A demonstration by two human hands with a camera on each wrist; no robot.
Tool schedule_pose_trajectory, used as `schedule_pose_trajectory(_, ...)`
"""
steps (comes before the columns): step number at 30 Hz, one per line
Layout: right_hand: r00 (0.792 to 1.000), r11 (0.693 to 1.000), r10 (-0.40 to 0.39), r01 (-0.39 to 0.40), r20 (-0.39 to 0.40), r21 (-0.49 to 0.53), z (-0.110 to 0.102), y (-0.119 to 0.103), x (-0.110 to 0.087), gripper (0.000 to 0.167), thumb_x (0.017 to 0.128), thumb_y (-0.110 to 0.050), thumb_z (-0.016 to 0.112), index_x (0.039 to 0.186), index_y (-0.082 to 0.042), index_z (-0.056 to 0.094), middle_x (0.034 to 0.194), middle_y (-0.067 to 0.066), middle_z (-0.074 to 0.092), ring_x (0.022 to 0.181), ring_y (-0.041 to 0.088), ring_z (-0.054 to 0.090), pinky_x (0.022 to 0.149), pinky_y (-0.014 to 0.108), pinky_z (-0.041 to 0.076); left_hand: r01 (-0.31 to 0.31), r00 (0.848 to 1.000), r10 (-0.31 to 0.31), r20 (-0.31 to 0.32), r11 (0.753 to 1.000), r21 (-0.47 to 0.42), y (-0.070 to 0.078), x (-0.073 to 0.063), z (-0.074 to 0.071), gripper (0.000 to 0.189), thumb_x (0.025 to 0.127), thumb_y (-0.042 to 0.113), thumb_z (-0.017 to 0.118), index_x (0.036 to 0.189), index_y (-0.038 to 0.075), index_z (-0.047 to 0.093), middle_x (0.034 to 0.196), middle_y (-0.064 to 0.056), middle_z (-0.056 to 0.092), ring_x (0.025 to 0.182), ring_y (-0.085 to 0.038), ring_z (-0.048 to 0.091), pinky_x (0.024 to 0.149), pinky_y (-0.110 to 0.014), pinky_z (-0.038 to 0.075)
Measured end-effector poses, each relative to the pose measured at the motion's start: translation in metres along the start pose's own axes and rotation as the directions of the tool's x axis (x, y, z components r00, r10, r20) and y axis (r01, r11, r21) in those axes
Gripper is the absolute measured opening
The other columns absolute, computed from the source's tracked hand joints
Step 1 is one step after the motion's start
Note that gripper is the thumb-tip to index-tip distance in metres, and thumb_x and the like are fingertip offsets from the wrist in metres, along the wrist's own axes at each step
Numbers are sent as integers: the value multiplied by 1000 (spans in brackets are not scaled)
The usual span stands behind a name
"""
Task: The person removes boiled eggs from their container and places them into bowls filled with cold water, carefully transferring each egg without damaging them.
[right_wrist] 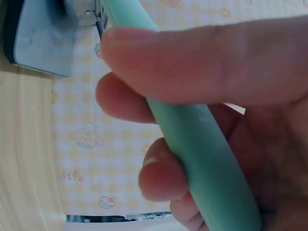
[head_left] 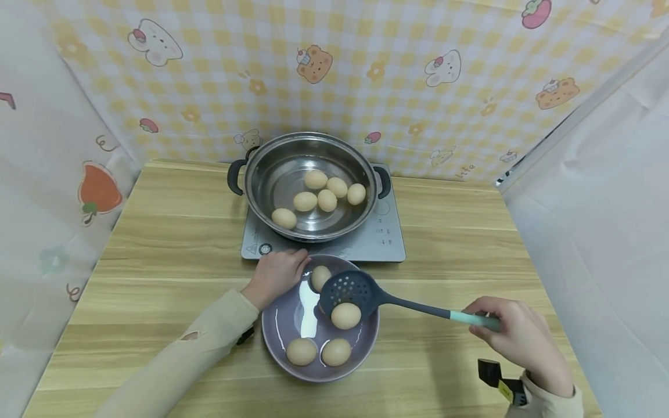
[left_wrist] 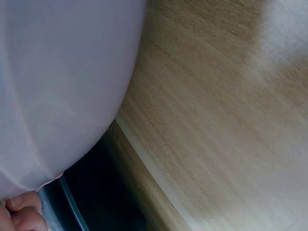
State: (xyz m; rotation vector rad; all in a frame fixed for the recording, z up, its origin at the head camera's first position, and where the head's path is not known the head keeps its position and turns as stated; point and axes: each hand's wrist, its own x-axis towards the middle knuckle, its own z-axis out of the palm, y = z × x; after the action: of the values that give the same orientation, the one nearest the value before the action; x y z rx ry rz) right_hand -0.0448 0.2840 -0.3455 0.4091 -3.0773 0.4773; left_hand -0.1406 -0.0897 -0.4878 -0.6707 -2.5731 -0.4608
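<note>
My left hand [head_left: 277, 274] grips the upper left rim of a purple bowl [head_left: 273, 337]; its fingertips [left_wrist: 30, 211] show at the rim in the left wrist view. With curled fingers and thumb, my right hand [head_left: 517, 331] holds the mint green handle end of a dark slotted skimmer [head_left: 413, 304]. The skimmer's perforated head lies inside the bowl, and one egg [head_left: 346, 316] sits at its near edge. Two eggs [head_left: 301, 352] rest at the bowl's near side. Another egg [head_left: 320, 277] lies beyond, near the left fingers.
Behind the bowl, a steel pot [head_left: 310, 234] with two black handles stands on a grey induction cooker [head_left: 389, 232]. Several eggs [head_left: 327, 200] lie inside it. A patterned cloth [head_left: 366, 58] hangs behind the wooden table [head_left: 449, 232], with white sheets at both sides.
</note>
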Motion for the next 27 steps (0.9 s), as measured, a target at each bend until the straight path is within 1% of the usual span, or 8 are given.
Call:
schedule_pose_trajectory(4, 999, 999, -30, 31, -36, 13, 2, 0, 1, 35, 60, -2, 79, 74, -29, 64, 58, -20, 48, 46, -4, 33, 40, 21, 27, -10, 1000, 10, -5, 1000, -1, 0, 0, -1, 19, 85, 21, 61, 69, 13, 55, 55, -2, 54, 40, -20, 50, 35, -33, 33)
schedule_pose_trajectory(8, 996, 998, -63, 63, -67, -6, 2, 0, 2, 38, 56, 2, 79, 72, -28, 62, 63, -17, 56, 48, -5, 35, 39, 21, 27, -11, 1000, 11, 7, 1000, -1, 1, 1, -2, 18, 86, 21, 60, 70, 13, 55, 55, -2, 54, 40, -20, 50, 35, -33, 33)
schedule_pose_trajectory(11, 995, 997, -72, 71, -75, -9, 2, -1, 2, 40, 56, 4, 79, 71, -28, 60, 67, -15, 59, 49, -5, 37, 39, 21, 28, -6, 1000, 6, 15, 1000, 0, 1, 1, -2, 18, 86, 21, 61, 70, 13, 55, 55, -1, 54, 40, -20, 50, 35, -33, 33)
schedule_pose_trajectory(16, 992, 997, -82, 83, -100, 4, 3, -1, 3, 43, 55, 7, 78, 69, -29, 59, 72, -13, 61, 51, -6, 40, 39, 21, 28, -16, 1000, 16, 13, 1000, 3, 0, 1, -2, 18, 85, 22, 61, 71, 13, 55, 55, -1, 54, 40, -20, 49, 35, -32, 33)
schedule_pose_trajectory(24, 970, 984, -174, 176, -169, -2, 3, 1, 5, 47, 50, 11, 78, 66, -29, 58, 70, -13, 59, 51, -7, 40, 39, 19, 29, -10, 1000, 10, 18, 1000, -9, 1, 0, -3, 16, 85, 21, 61, 72, 13, 56, 56, -2, 55, 41, -20, 50, 35, -33, 35)
schedule_pose_trajectory(27, 961, 978, -203, 209, -186, 12, 2, 4, 7, 48, 47, 11, 79, 67, -28, 60, 70, -14, 59, 53, -7, 44, 41, 19, 33, -10, 1000, 10, 18, 1000, -6, 0, 0, -3, 16, 85, 21, 62, 72, 13, 56, 56, -1, 55, 41, -20, 50, 35, -33, 35)
